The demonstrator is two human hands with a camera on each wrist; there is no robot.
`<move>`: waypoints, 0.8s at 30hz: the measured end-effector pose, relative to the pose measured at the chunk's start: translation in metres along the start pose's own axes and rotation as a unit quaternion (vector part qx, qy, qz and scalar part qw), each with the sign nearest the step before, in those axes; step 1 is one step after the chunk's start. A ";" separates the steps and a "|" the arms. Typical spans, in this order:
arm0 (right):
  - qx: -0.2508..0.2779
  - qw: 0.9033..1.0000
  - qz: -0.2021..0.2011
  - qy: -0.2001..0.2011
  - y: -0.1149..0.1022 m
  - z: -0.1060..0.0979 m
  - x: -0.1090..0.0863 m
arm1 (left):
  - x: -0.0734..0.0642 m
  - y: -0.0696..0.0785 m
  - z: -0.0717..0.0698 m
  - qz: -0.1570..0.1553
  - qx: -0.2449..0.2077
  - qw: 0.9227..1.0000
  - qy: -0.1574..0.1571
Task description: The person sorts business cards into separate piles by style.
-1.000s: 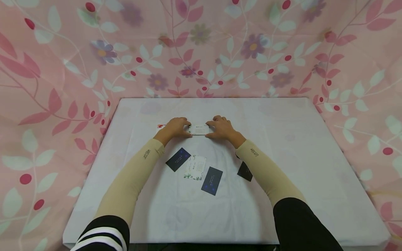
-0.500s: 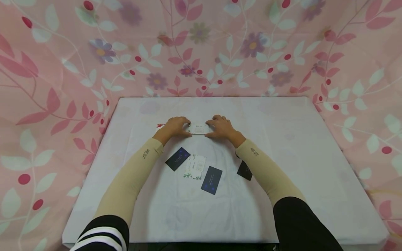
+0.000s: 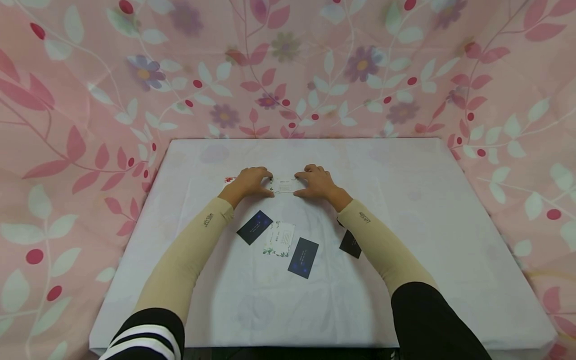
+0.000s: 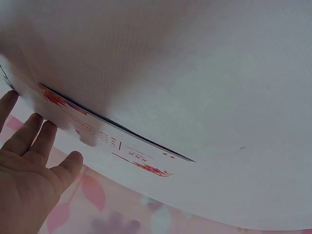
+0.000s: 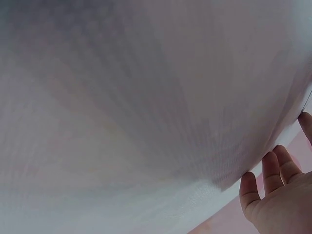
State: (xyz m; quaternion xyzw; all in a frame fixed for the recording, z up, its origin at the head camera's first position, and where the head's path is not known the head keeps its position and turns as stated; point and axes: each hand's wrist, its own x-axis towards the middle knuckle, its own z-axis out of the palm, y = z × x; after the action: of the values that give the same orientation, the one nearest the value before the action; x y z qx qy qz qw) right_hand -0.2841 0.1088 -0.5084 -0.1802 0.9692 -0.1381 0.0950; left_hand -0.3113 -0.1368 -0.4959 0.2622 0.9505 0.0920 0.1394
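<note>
Hands [image 3: 247, 183] holding white card [image 3: 283, 185], dark cards [image 3: 303, 258] nearby

Cloth-draped tabletop workspace, room type unclear: 1 white-covered table [image 3: 432, 200] before pink floral fabric [image 3: 306, 65].

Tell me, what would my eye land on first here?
Probably the pink floral backdrop, filling the top and both sides of the head view. Next, toward the far side of the white tabletop, the left hand and right hand hold a white card by its ends. Nearer the person, dark cards stand out starkly.
</note>
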 end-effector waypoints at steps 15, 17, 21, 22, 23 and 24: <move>-0.001 1.000 -0.001 0.006 0.001 0.003 0.000 | 0.000 0.000 0.000 0.005 -0.003 1.000 -0.003; -0.001 1.000 -0.003 0.009 0.001 0.003 0.000 | 0.000 -0.001 0.000 0.006 -0.001 1.000 -0.003; 0.000 1.000 -0.009 0.005 0.002 0.001 0.000 | 0.001 -0.001 0.001 -0.001 -0.003 1.000 -0.005; 0.004 1.000 -0.009 0.001 0.002 0.000 -0.001 | 0.001 -0.001 0.001 -0.004 -0.002 1.000 -0.004; 0.010 1.000 -0.008 -0.002 0.003 -0.002 -0.002 | 0.000 -0.001 0.001 -0.007 -0.003 1.000 -0.003; 0.017 1.000 -0.008 -0.004 0.003 -0.003 -0.003 | -0.001 0.000 0.001 -0.009 -0.003 1.000 0.000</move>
State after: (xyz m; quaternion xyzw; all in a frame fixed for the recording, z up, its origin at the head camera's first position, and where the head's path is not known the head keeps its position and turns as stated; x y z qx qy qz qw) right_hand -0.2832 0.1132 -0.5058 -0.1873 0.9648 -0.1546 0.1011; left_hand -0.3105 -0.1376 -0.4963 0.2534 0.9524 0.0937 0.1415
